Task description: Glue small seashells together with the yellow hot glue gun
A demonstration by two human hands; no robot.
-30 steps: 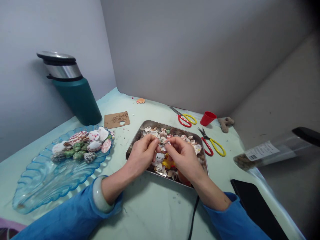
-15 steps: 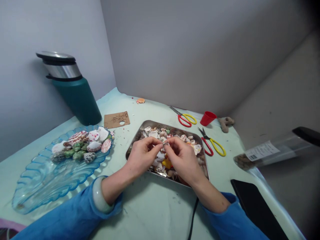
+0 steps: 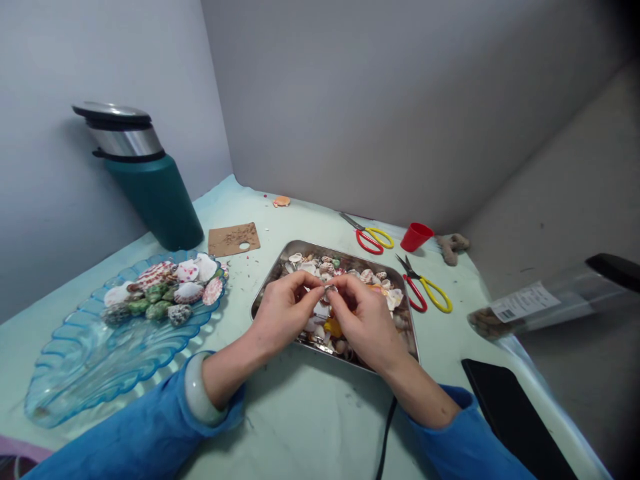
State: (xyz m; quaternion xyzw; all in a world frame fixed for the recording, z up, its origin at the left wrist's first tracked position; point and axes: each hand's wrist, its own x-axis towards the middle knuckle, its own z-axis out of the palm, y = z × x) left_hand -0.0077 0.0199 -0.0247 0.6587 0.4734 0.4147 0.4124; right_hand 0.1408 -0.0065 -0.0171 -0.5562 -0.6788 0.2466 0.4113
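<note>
Over the middle of a metal tray (image 3: 415, 347), my left hand (image 3: 283, 310) and my right hand (image 3: 367, 323) meet fingertip to fingertip. Both are closed in a pinch on a tiny greyish piece (image 3: 329, 289), mostly covered by the fingers, so its kind is unclear. Beneath them the tray holds many small seashells (image 3: 367, 275), some white, some brown-speckled, with a yellow piece (image 3: 333, 327) among them. To the left, a blue scalloped glass dish (image 3: 100, 373) carries larger white and red-spotted shells (image 3: 188, 292) and green speckled snail shells (image 3: 157, 310).
A teal bottle (image 3: 155, 197) stands behind the dish, near a brown card (image 3: 233, 240). Right of the tray lie two pairs of scissors (image 3: 430, 293), a red cup (image 3: 416, 237) and a ginger-like root (image 3: 451, 248). A labelled clear container (image 3: 540, 307) and a black flat object (image 3: 510, 413) are farther right.
Both hands stay pinched together above the tray, with only a very slight shift of the fingers. Everything else lies as before.
</note>
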